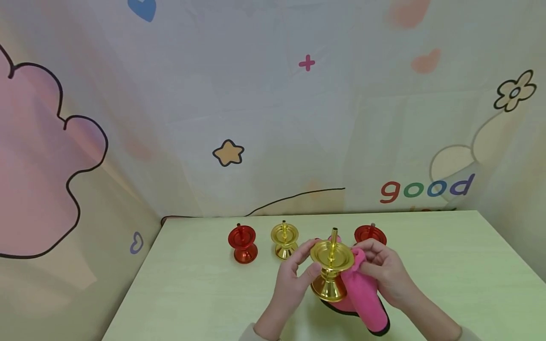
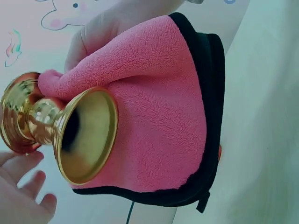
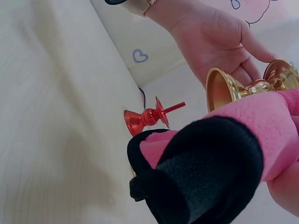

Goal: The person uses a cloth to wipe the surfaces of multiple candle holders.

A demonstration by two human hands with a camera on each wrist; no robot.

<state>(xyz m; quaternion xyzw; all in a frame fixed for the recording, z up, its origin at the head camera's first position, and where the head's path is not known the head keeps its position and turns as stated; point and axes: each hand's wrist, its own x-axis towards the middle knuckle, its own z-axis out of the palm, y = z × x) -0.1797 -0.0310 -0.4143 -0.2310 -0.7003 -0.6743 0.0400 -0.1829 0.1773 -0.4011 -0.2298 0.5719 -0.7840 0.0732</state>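
A gold candle holder [image 1: 331, 279] with a thin upright stem is held up above the table. My left hand [image 1: 294, 279] grips its upper dish from the left, thumb in front and fingers behind. From the other side my right hand [image 1: 390, 272] holds a bunched pink cloth [image 1: 364, 298] against the dish. The cloth hangs down behind the holder, and its black edging and dark underside [image 3: 205, 168] show in the right wrist view. The holder's hollow foot [image 2: 93, 135] faces the camera in the left wrist view.
On the pale table [image 1: 192, 293] stand a red candle holder [image 1: 243, 244] at the left and a gold one [image 1: 284, 239] beside it. Another red holder [image 1: 368, 233] is partly hidden behind my right hand. A printed cloth backdrop [image 1: 264, 104] rises behind the table.
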